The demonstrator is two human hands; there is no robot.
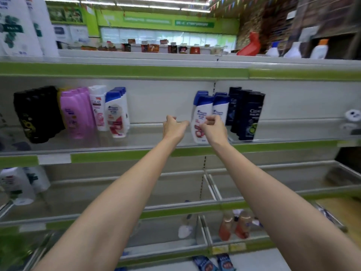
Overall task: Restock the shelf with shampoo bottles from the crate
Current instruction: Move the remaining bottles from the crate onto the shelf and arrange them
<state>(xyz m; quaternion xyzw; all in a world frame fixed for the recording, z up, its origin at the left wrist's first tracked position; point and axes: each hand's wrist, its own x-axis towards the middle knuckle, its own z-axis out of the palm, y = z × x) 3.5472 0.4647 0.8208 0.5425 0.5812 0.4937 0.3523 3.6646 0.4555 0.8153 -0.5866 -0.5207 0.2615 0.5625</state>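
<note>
A white shampoo bottle (201,114) with a blue cap stands on the middle shelf (148,147), next to a matching bottle (221,106) and several dark bottles (248,114). My right hand (214,127) hovers right in front of the white bottle's lower right side, its fingers curled and not wrapped round the bottle. To the left, over a bare stretch of the shelf, my left hand (173,126) has curled fingers and holds nothing. No crate is in view.
At the shelf's left end stand black (37,114), pink (76,112) and white (116,112) bottles. A wide gap lies between them and my hands. Lower shelves hold a few bottles (234,225). The top ledge (136,57) carries a red jug (251,45).
</note>
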